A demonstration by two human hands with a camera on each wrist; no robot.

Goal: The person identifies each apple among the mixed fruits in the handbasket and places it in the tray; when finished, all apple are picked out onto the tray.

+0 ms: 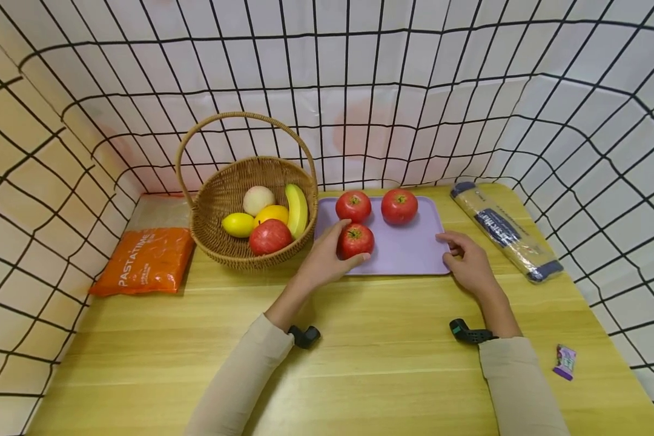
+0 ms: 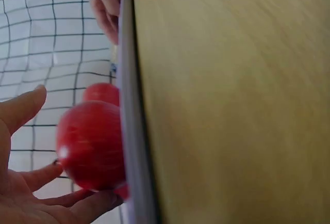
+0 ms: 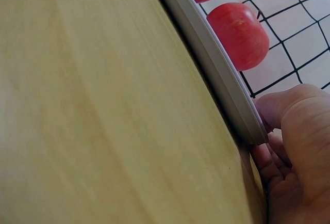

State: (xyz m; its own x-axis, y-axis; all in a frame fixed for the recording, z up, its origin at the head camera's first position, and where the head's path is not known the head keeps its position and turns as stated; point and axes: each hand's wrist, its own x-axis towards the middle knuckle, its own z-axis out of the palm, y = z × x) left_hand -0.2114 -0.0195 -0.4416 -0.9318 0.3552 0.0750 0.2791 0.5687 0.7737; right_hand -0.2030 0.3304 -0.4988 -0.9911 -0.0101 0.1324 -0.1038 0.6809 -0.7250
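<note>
A lilac tray (image 1: 409, 251) lies on the table with three red apples on it. My left hand (image 1: 324, 257) reaches over the tray's left end around the nearest apple (image 1: 357, 241). In the left wrist view its fingers (image 2: 85, 208) are spread beside and under this apple (image 2: 92, 144), while the thumb stands clear of it. At the tray's right edge, my right hand (image 1: 471, 263) pinches the rim (image 3: 242, 105), thumb above and fingers lower. Behind the near apple sit another apple (image 1: 353, 206) and the third apple (image 1: 399, 206).
Left of the tray stands a wicker basket (image 1: 218, 188) with a tall handle, holding several fruits, among them a banana (image 1: 297, 211). An orange packet (image 1: 147, 260) lies farther left. On the right are a long clear packet (image 1: 504, 233) and a small purple wrapper (image 1: 565, 362). Wire grid walls (image 1: 354, 103) surround the table.
</note>
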